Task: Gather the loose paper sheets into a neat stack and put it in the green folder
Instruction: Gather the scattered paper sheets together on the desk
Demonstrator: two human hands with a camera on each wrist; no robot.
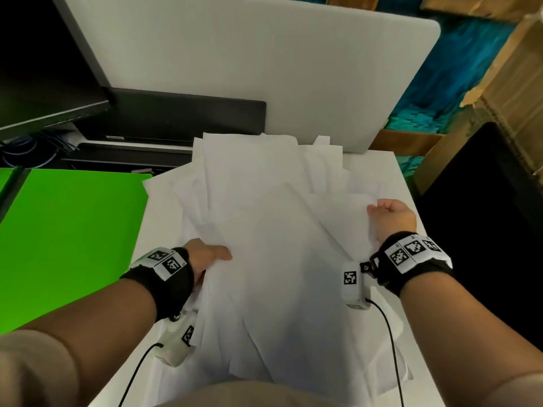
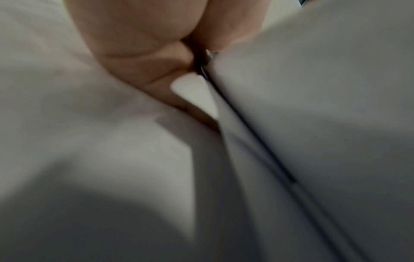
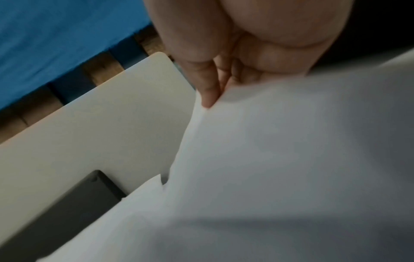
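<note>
A loose pile of white paper sheets [image 1: 273, 230] lies fanned and askew across the white table in front of me. My left hand [image 1: 210, 255] grips the pile's left edge, thumb on top and fingers underneath; in the left wrist view the paper sheets [image 2: 313, 124] are pinched between thumb and fingers [image 2: 143, 58]. My right hand [image 1: 390, 214] grips the right edge of the pile, and the right wrist view shows its fingers [image 3: 206, 88] curled on a lifted sheet [image 3: 280, 150]. The green folder [image 1: 73, 230] lies flat to the left of the pile.
A black monitor [image 1: 38, 60] and a dark keyboard [image 1: 176, 118] stand behind the folder. A white partition panel [image 1: 264, 69] rises at the table's back. Cardboard boxes [image 1: 505, 92] and a black chair [image 1: 484, 215] are on the right, past the table edge.
</note>
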